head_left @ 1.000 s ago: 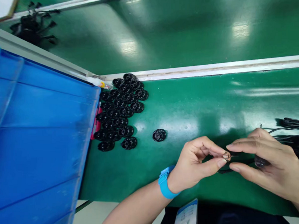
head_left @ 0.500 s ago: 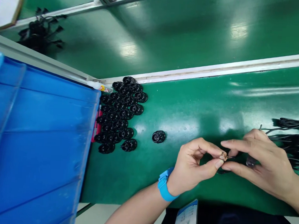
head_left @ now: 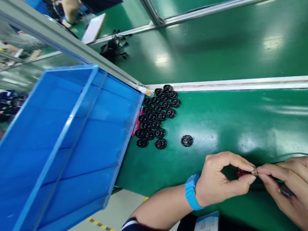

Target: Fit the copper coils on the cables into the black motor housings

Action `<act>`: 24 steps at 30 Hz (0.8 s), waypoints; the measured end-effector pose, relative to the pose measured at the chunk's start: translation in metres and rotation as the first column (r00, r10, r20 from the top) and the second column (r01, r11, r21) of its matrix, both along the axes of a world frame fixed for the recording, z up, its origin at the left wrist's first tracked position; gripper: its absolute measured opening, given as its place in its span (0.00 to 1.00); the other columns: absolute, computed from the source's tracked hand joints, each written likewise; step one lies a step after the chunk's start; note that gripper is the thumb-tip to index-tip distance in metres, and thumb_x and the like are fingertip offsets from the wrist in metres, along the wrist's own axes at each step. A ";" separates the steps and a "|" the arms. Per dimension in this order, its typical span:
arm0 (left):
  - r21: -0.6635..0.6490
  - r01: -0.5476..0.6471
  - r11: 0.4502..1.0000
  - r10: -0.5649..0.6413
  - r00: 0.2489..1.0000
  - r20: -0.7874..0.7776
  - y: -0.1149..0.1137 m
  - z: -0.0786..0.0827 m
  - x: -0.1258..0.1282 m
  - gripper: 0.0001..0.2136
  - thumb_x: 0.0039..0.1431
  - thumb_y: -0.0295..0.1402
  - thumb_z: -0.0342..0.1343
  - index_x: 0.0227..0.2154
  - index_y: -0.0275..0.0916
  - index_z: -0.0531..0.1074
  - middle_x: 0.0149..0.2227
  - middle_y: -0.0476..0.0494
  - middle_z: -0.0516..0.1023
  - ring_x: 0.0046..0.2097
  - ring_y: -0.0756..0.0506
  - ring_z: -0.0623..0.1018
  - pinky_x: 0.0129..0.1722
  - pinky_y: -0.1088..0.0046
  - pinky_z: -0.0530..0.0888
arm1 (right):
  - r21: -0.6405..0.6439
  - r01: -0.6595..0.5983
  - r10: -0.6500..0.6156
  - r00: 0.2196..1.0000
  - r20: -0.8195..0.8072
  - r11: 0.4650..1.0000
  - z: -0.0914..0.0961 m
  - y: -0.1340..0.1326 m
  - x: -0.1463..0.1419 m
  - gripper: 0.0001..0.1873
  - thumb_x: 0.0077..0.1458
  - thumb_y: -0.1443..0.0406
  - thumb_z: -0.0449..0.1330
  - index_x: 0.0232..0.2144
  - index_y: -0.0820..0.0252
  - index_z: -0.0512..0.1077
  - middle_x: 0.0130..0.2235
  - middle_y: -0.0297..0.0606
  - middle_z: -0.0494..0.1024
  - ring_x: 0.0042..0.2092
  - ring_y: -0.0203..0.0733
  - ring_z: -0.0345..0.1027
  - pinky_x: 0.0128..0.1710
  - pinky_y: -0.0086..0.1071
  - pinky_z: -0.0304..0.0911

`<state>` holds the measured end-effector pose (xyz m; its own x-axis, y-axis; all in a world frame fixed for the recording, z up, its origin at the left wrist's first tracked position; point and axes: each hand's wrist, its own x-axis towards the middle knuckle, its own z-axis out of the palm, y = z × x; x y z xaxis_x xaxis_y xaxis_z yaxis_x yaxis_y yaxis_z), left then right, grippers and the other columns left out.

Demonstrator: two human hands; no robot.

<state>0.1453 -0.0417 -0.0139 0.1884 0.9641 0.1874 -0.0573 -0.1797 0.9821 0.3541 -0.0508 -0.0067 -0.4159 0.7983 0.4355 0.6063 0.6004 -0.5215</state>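
Observation:
My left hand (head_left: 221, 179), with a blue wrist strap (head_left: 191, 192), pinches a small copper-coloured part (head_left: 254, 172) between thumb and forefinger. My right hand (head_left: 292, 186) pinches the same part from the other side, at the end of a thin black wire (head_left: 283, 155). Both hands hover low over the green bench (head_left: 221, 119) near its front edge. A single black round part (head_left: 186, 140) lies a little to the left of my left hand.
A pile of several black round parts (head_left: 157, 117) lies against a large blue plastic bin (head_left: 57, 141) at the left. A green conveyor belt (head_left: 212, 39) runs behind a white rail. A black cable bundle (head_left: 113, 48) lies far back. Another person's arm (head_left: 69, 4) shows at top left.
The view has swung left and up, so the bin and far workstations show more. My hands stay pinched together on the small part, now lower right in view.

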 end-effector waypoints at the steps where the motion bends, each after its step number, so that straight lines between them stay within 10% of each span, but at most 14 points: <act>1: 0.055 0.015 0.998 -0.011 0.998 -0.067 0.002 0.003 -0.004 0.05 0.60 0.29 0.68 0.38 0.39 0.79 0.37 0.44 0.87 0.36 0.47 0.87 0.38 0.75 0.84 | -0.016 0.013 -0.014 1.000 -0.016 1.000 -0.002 0.000 0.001 0.06 0.63 0.69 0.65 0.43 0.56 0.77 0.33 0.33 0.78 0.35 0.40 0.65 0.41 0.38 0.59; 4: 0.229 0.080 0.970 0.031 0.895 -0.444 0.010 0.011 -0.031 0.23 0.59 0.42 0.70 0.55 0.41 0.75 0.54 0.35 0.83 0.57 0.37 0.82 0.59 0.56 0.79 | -0.145 0.072 -0.087 0.991 -0.101 0.987 -0.003 0.001 0.007 0.05 0.65 0.67 0.63 0.43 0.55 0.76 0.34 0.35 0.77 0.37 0.40 0.67 0.39 0.36 0.60; 7: 0.286 0.115 0.951 0.195 0.497 -0.845 0.020 0.009 -0.068 0.50 0.51 0.60 0.68 0.72 0.42 0.58 0.74 0.23 0.55 0.75 0.18 0.50 0.69 0.28 0.55 | -0.366 0.115 -0.220 0.941 -0.259 0.923 0.000 0.005 0.014 0.03 0.67 0.64 0.61 0.42 0.53 0.75 0.35 0.35 0.74 0.35 0.39 0.67 0.32 0.35 0.58; 11: 0.307 0.024 0.951 0.302 0.136 -0.944 0.039 -0.014 -0.105 0.47 0.62 0.55 0.63 0.75 0.37 0.50 0.77 0.20 0.41 0.76 0.17 0.40 0.69 0.26 0.46 | -0.594 -0.025 -0.418 0.688 -0.593 0.804 0.001 0.015 0.020 0.03 0.65 0.61 0.63 0.39 0.52 0.77 0.34 0.35 0.68 0.34 0.38 0.61 0.31 0.34 0.55; 17: 0.301 -0.107 0.947 0.315 0.144 -0.938 0.076 -0.028 -0.127 0.44 0.70 0.53 0.51 0.77 0.39 0.36 0.78 0.27 0.35 0.75 0.17 0.43 0.69 0.26 0.48 | -0.594 -0.119 -0.477 0.481 -0.735 0.796 0.002 0.033 0.026 0.10 0.60 0.55 0.67 0.34 0.53 0.75 0.29 0.33 0.61 0.32 0.38 0.55 0.32 0.34 0.54; 24: 0.306 0.131 0.943 0.272 0.226 -0.935 0.072 -0.035 -0.122 0.41 0.72 0.55 0.44 0.77 0.42 0.33 0.78 0.31 0.43 0.75 0.21 0.53 0.68 0.30 0.61 | -0.593 -0.125 -0.518 0.368 -0.772 0.795 0.011 0.042 0.038 0.22 0.56 0.49 0.67 0.26 0.54 0.63 0.27 0.30 0.50 0.30 0.38 0.49 0.30 0.34 0.53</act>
<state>0.0234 0.0307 -0.0493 0.3500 0.9244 0.1517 0.9115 -0.3734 0.1726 0.3923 -0.0084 0.0040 0.1481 0.9876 -0.0529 -0.3329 -0.0006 -0.9430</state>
